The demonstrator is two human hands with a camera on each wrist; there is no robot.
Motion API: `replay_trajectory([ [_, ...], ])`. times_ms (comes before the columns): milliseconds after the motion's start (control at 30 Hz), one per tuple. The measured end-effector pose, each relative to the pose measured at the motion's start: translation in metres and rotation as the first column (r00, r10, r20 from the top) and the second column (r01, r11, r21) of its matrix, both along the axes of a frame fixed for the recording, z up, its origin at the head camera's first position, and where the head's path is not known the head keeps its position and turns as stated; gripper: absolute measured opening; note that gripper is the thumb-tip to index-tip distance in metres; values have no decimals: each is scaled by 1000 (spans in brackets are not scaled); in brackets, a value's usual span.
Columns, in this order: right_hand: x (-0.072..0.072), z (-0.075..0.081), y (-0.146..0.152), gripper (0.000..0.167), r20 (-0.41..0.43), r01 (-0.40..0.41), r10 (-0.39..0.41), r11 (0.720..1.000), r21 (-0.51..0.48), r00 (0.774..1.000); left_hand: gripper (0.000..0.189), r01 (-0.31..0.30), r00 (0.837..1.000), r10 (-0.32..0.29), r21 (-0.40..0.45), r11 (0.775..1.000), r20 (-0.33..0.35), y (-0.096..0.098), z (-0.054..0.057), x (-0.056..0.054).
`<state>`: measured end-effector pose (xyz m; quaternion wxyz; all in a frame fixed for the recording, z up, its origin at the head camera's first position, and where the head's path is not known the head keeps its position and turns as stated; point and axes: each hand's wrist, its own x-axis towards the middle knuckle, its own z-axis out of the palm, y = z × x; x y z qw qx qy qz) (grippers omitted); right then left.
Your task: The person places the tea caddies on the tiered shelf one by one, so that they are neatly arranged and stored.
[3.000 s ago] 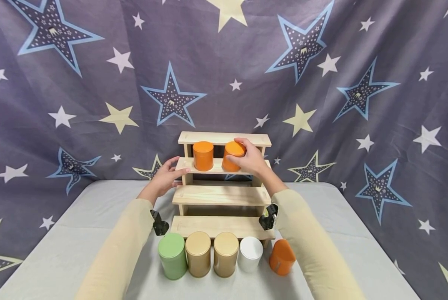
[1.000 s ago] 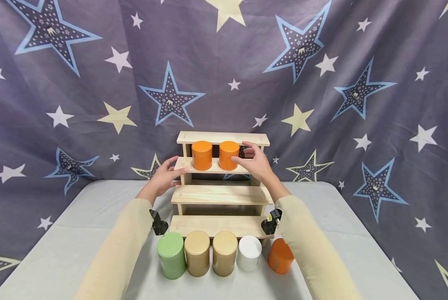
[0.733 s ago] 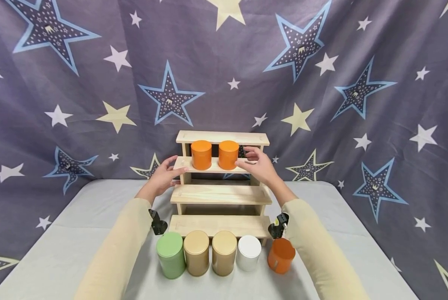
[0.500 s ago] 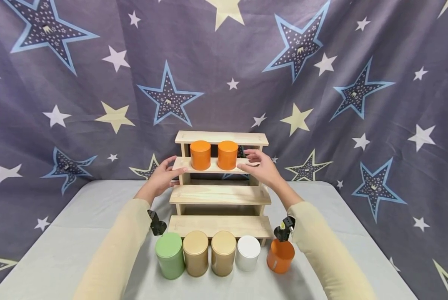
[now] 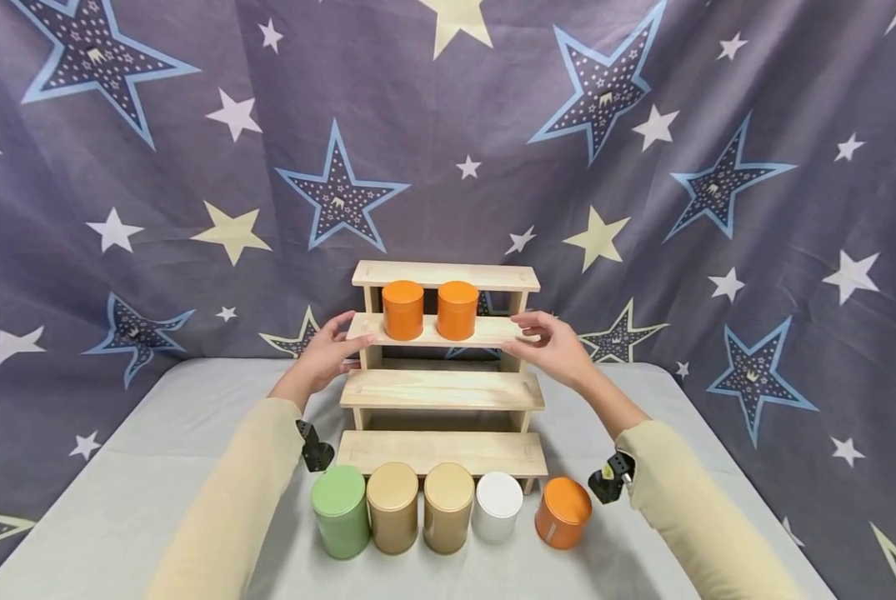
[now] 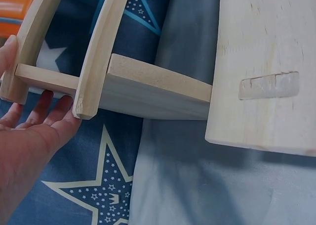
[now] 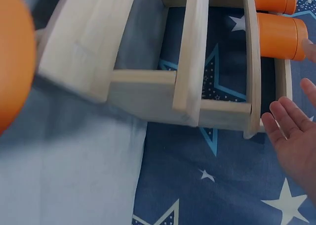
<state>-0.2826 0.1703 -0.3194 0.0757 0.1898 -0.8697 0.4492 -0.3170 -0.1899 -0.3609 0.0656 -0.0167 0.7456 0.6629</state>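
A stepped wooden display shelf [image 5: 440,390] with several tiers stands on the table. My left hand [image 5: 322,354] grips its left end at the second tier from the top, thumb over the board and fingers round the side, as the left wrist view shows. Two orange canisters, a left one [image 5: 402,311] and a right one [image 5: 458,311], stand upright side by side on that tier. At the tier's right end is my right hand [image 5: 558,348], holding nothing, its fingers loosely extended. In the right wrist view its fingers [image 7: 291,118] lie alongside the shelf's end.
In front of the shelf, a row stands on the grey-covered table [image 5: 125,492]: a green canister [image 5: 341,512], two gold canisters [image 5: 393,508], a white canister [image 5: 498,508] and another orange canister [image 5: 563,514]. Star-patterned cloth [image 5: 448,108] hangs behind.
My right hand has let go of the right orange canister, which sits a little further left on its tier, and has moved right to the shelf's end. The left hand keeps its grip.
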Motion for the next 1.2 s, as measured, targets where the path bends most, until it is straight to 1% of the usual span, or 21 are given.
replay_trajectory([
  [133, 7, -3, 11, 54, 19, -6, 6, 1000, 5, 1000, 85, 1, 1000, -1, -4, 1000, 3, 2, 1, 1],
  [267, 15, -7, 20, 52, 30, -24, 23, 999, 22, 999, 85, 2, 1000, -2, -4, 1000, 0, 4, 0, 1],
  [467, 29, -16, 31, 50, 49, -43, 40, 996, 82, 998, 84, 0, 1000, 0, -4, 1000, 4, 4, 1, 1],
  [633, 41, -23, 40, 50, 48, -49, 44, 993, 109, 998, 84, -4, 1000, 4, -1, 1000, 1, 4, 2, 2],
  [700, 45, -26, 43, 49, 34, -60, 57, 991, 119, 998, 84, -3, 1000, 3, -6, 1000, -6, 4, 2, 1],
  [833, 54, -36, 49, 48, 22, -91, 89, 987, 134, 996, 84, -5, 1000, 5, -6, 1000, -8, 2, 1, 1],
  [1000, 67, -51, 56, 47, 29, -114, 111, 980, 166, 993, 83, -6, 1000, 6, -8, 1000, -9, 2, 2, 1],
  [1200, 82, -66, 63, 43, 36, -149, 145, 973, 177, 989, 83, -6, 1000, 6, -4, 1000, -5, 3, 1, 1],
])
